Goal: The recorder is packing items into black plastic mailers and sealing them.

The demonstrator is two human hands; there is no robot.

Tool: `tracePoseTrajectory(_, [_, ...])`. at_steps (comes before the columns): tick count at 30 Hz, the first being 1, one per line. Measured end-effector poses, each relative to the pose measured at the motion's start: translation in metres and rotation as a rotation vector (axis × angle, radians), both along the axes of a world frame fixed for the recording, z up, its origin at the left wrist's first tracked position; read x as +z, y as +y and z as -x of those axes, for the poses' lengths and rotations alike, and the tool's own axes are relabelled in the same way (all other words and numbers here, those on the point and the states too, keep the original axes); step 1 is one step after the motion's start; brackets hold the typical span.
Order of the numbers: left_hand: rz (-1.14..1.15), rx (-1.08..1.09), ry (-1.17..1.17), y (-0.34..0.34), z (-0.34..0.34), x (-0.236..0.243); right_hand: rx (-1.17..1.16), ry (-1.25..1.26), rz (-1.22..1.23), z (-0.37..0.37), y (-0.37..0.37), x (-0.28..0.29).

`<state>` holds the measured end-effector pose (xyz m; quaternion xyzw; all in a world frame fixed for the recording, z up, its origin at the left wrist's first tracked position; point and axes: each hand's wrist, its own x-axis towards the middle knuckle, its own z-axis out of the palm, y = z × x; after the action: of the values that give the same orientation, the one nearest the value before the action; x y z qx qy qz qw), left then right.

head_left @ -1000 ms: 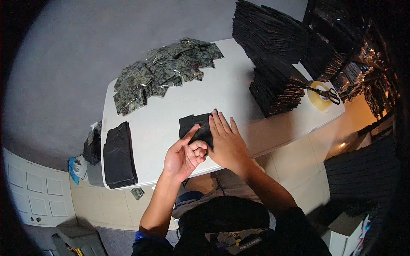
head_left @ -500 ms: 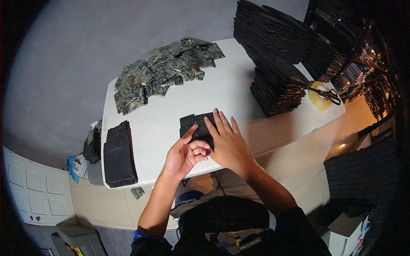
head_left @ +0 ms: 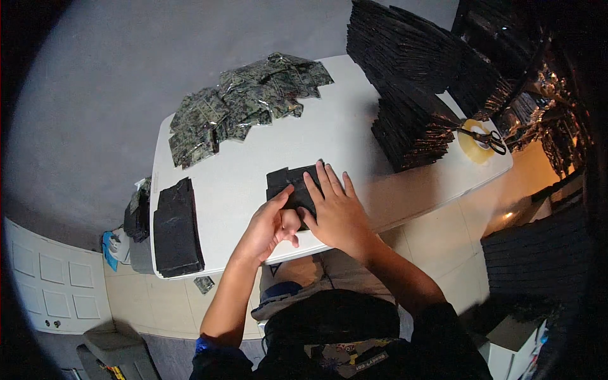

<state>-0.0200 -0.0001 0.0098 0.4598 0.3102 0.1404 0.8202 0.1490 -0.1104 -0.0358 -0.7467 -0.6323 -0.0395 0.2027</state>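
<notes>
Black stack [head_left: 176, 231] lies at the left end of the white table [head_left: 234, 183]; camouflage packets [head_left: 247, 104] behind. Left hand [head_left: 271, 223]: fingers curled, thumb extended; any hold cannot be told. Black folded piece [head_left: 297, 177] lies near the front edge, partly hidden by both hands. Right hand [head_left: 337, 216]: flat across it, fingers spread, grasping nothing. Tall black stacks [head_left: 411, 82] stand beyond, cut off above; scissors [head_left: 496, 142] partly cover a tape roll [head_left: 470, 151].
</notes>
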Motion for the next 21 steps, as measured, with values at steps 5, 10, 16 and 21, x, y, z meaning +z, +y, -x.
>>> tracePoseTrajectory(5, [-0.336, -0.148, 0.335, -0.001, -0.014, 0.031, -0.001, -0.004, 0.007, -0.001, 0.0, 0.0])
tracePoseTrajectory(10, [-0.663, -0.203, 0.606, -0.002, -0.015, 0.052, -0.003, -0.005, 0.004, 0.0, 0.001, 0.001])
tracePoseTrajectory(16, [-0.961, 0.014, 0.799, 0.006, -0.005, 0.042, -0.008, 0.005, 0.033, 0.0, 0.0, -0.001])
tracePoseTrajectory(21, [-1.404, 0.125, 0.524, -0.011, -0.003, 0.028, -0.004, 0.019, 0.032, -0.002, -0.001, 0.0])
